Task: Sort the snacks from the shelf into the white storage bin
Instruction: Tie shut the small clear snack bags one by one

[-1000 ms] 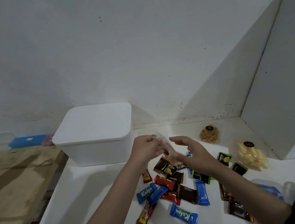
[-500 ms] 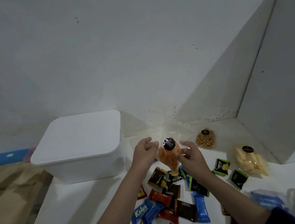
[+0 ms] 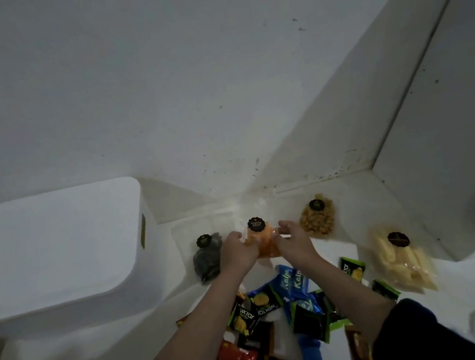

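While both my left hand (image 3: 237, 251) and right hand (image 3: 293, 241) grip the orange snack bag (image 3: 263, 244), the lidded white storage bin (image 3: 59, 249) lies leftward, nearer my left.

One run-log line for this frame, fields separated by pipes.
both hands hold orange snack bag | left hand | right hand | white storage bin lid on

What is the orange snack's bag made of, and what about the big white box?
The orange snack bag looks like thin clear plastic: the orange pieces show through, and it glints above the round black sticker. The white storage bin looks like smooth matte hard plastic, with rounded corners and a cut-out handle slot.
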`<state>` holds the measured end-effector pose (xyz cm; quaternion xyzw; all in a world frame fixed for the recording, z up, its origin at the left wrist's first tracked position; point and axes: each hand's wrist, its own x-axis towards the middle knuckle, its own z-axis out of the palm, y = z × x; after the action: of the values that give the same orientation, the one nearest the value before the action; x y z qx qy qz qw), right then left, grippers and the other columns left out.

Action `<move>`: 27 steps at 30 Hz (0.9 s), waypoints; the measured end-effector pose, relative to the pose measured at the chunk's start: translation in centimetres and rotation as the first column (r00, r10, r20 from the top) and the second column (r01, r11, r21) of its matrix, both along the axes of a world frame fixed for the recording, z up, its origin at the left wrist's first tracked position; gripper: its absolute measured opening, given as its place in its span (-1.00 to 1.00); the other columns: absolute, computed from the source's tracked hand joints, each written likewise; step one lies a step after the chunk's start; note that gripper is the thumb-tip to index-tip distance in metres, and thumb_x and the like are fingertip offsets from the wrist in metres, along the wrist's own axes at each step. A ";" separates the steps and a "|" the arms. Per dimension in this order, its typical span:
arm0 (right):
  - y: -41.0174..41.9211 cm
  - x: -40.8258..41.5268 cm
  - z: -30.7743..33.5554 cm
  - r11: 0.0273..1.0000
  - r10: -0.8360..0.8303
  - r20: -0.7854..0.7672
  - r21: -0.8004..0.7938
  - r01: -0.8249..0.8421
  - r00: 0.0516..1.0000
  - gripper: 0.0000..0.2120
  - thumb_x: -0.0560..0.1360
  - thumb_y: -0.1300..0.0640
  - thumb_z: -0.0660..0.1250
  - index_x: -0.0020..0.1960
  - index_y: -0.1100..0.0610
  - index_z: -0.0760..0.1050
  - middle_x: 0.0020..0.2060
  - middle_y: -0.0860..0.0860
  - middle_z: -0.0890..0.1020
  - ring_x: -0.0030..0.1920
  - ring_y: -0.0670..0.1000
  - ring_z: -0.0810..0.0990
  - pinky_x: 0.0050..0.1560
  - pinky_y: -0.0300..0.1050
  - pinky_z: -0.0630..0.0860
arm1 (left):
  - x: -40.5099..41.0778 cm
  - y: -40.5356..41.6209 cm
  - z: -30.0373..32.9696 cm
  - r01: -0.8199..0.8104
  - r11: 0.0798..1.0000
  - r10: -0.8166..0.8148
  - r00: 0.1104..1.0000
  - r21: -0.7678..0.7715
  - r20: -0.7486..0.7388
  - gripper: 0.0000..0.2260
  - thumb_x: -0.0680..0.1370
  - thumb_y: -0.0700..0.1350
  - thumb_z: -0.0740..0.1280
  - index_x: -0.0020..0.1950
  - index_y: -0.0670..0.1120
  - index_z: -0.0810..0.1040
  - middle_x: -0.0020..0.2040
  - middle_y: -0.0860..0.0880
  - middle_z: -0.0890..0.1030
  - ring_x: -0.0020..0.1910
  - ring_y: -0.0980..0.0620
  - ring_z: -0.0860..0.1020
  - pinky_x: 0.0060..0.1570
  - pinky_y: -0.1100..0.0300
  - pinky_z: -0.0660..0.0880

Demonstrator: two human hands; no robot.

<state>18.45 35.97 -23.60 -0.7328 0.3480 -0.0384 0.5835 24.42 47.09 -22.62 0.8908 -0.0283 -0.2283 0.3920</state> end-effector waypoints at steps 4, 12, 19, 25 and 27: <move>-1.6 1.4 -2.5 0.985 0.133 -0.099 -0.095 -0.142 0.986 -0.81 0.49 0.20 0.23 0.07 0.20 0.51 -0.11 0.14 0.60 -0.07 0.12 0.56 0.00 0.04 0.52 | 0.8 -1.8 -2.6 0.027 0.989 -0.025 1.000 0.144 -0.014 -0.61 0.55 0.02 0.24 0.27 -0.20 0.38 0.23 -0.18 0.50 0.18 -0.14 0.50 -0.02 0.15 0.45; -6.4 0.1 -3.3 0.863 0.026 0.063 -0.506 0.010 0.998 -0.67 0.48 0.32 0.28 0.24 0.34 0.45 0.14 0.24 0.53 0.24 0.22 0.45 0.22 -0.17 0.31 | 0.6 -6.0 -3.1 -0.104 0.977 0.032 0.935 0.186 0.353 -0.61 0.52 -0.07 0.28 0.33 -0.12 0.38 0.33 -0.14 0.32 0.30 -0.15 0.33 0.15 0.00 0.42; -12.5 1.7 -4.4 0.909 -0.365 -0.155 -0.272 0.316 0.918 -0.42 0.51 0.18 0.24 0.49 0.20 0.15 0.42 0.19 0.25 0.40 0.21 0.31 0.34 0.10 0.39 | 2.2 -12.8 -4.5 0.267 0.953 -0.267 0.964 -0.143 0.023 -0.50 0.60 -0.07 0.18 0.51 -0.16 0.17 0.48 -0.14 0.27 0.43 -0.10 0.31 0.36 0.13 0.30; -14.0 2.7 -5.5 0.909 -0.415 -0.155 -0.100 0.404 0.897 -0.42 0.54 0.17 0.20 0.51 0.14 0.09 0.43 0.14 0.34 0.39 0.16 0.35 0.38 0.01 0.35 | 2.1 -15.8 -4.4 0.328 0.932 -0.350 0.925 -0.154 -0.147 -0.59 0.54 -0.22 0.19 0.38 -0.24 0.29 0.34 -0.20 0.42 0.29 -0.15 0.42 0.04 0.16 0.38; -13.8 2.6 -5.2 0.894 -0.447 -0.111 -0.057 0.443 0.888 -0.45 0.56 0.18 0.21 0.50 0.15 0.13 0.39 0.12 0.38 0.35 0.14 0.40 0.33 -0.03 0.39 | 1.8 -15.8 -4.0 0.298 0.934 -0.330 0.931 -0.196 -0.157 -0.59 0.57 -0.22 0.19 0.41 -0.24 0.27 0.36 -0.18 0.41 0.31 -0.12 0.41 0.03 0.20 0.34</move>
<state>21.03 22.13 -28.80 -0.6432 0.5407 -0.1319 0.5259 26.19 31.26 -26.58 0.8128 -0.1529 -0.3677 0.4252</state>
